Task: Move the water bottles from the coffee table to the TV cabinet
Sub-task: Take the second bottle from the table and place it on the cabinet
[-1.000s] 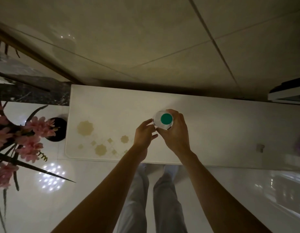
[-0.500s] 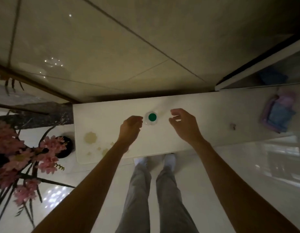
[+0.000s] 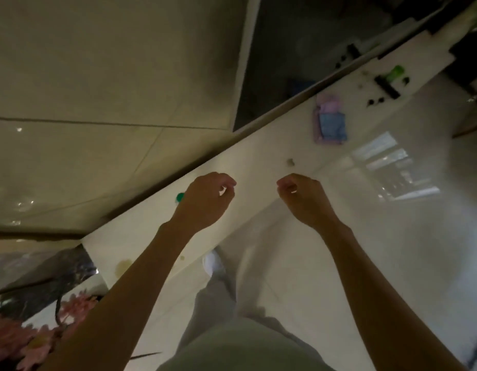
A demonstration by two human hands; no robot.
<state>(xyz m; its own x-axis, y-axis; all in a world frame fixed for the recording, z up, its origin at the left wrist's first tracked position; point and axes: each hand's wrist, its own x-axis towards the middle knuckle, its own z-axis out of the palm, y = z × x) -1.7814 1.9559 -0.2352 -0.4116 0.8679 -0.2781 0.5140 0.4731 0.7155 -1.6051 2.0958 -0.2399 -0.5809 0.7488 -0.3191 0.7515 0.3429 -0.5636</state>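
Note:
A water bottle with a green cap (image 3: 180,197) stands on the long white TV cabinet (image 3: 258,153). Only its cap edge shows, since my left hand (image 3: 208,199) covers most of it from the right. That hand holds nothing and its fingers hang loosely curled. My right hand (image 3: 304,199) floats further right over the cabinet's front edge, also loosely curled and holding nothing. The view is tilted and blurred.
A purple and blue pack (image 3: 330,121) lies on the cabinet to the right, with a small scrap (image 3: 290,162) nearer me. Further along are a green object (image 3: 395,72) and dark small items (image 3: 387,88). Pink flowers (image 3: 31,336) stand at lower left. Glossy floor lies on the right.
Both hands have let go of the bottle and drawn back from it. The view has swung to the right, so the bottle now sits left of my left hand.

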